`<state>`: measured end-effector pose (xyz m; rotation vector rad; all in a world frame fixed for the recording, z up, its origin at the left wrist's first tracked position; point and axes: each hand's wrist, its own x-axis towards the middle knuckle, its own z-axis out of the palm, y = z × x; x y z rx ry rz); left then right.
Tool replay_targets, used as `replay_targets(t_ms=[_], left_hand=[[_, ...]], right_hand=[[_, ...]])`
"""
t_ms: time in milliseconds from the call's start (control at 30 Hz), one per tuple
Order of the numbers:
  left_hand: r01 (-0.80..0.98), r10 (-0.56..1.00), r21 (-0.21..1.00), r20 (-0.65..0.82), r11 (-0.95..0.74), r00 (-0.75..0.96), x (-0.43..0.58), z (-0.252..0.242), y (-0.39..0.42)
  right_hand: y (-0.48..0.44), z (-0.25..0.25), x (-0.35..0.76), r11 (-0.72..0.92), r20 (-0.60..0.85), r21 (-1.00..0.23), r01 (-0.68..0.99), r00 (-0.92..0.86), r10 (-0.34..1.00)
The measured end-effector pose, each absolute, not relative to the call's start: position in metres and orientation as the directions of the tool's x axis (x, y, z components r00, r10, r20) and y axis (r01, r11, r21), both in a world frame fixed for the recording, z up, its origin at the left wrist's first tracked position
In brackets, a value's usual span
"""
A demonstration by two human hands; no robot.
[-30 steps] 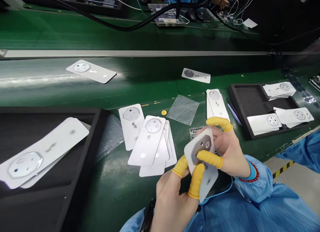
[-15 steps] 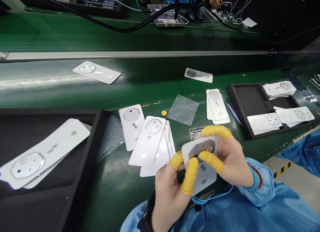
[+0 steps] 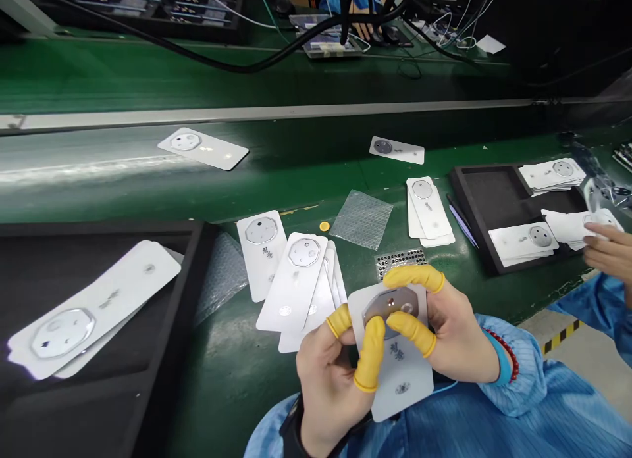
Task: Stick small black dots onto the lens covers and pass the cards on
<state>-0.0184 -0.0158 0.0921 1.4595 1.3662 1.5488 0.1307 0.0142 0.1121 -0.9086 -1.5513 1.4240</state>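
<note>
- Our left hand [image 3: 326,385] and right hand [image 3: 459,333] are both closed on a white card [image 3: 402,385], pinching it between thumbs and curled fingers above our blue smock [image 3: 567,412].
- Smooth yellow rubber finger cots [image 3: 370,353] sheathe the fingers pressing on the card.
- A grey octagonal metal piece [image 3: 390,306] sits on the card's upper end, partly under our right fingers.
- Just past the left hand, a fan of glossy white cards [image 3: 296,287] overlaps on the green bench [image 3: 222,385].
- Just beyond the right hand lies a perforated metal plate [image 3: 399,262], with a crinkly square of bubble wrap [image 3: 361,219] further on.
- Well to the right of our right hand, another person's hand [image 3: 607,247] touches white cards in a black foam tray [image 3: 494,198].
</note>
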Motion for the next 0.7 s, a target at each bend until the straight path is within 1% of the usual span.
replay_targets(t_ms=[100,200,267,367,467,600,700], left_hand=[[0.178,0.918,0.940,0.327,-0.291,-0.226,-0.0160,0.0906,-0.0143],[0.213,0.903,0.933,0.342,-0.292,-0.260,-0.0142,0.0889,-0.0137],[0.195,0.917,0.946,0.305,-0.260,-0.257,-0.0140,0.0880,-0.0137],[0.111,0.950,0.971,0.231,-0.212,-0.211,-0.0154,0.0882,-0.0139],[0.087,0.951,0.974,0.224,-0.210,-0.211,-0.0181,0.0906,-0.0139],[0.098,0.934,0.964,0.263,-0.246,-0.243,-0.0217,0.0958,-0.0127],[0.078,0.931,0.964,0.267,-0.256,-0.248,-0.0219,0.0977,-0.0112]], right_hand=[[0.0146,0.1088,0.1304,0.108,0.105,-0.994,-0.015,-0.406,0.908],[0.0175,0.1053,0.1314,0.074,0.076,-0.997,-0.022,-0.392,0.917],[0.0200,0.1036,0.1320,0.046,0.052,-0.999,-0.025,-0.373,0.926],[0.0222,0.1019,0.1319,0.042,0.051,-0.999,-0.032,-0.366,0.929],[0.0214,0.1012,0.1312,0.108,0.113,-0.994,-0.035,-0.366,0.923],[0.0190,0.1016,0.1310,0.238,0.215,-0.971,0.018,-0.367,0.905],[0.0183,0.1011,0.1310,0.278,0.244,-0.960,0.038,-0.377,0.894]])
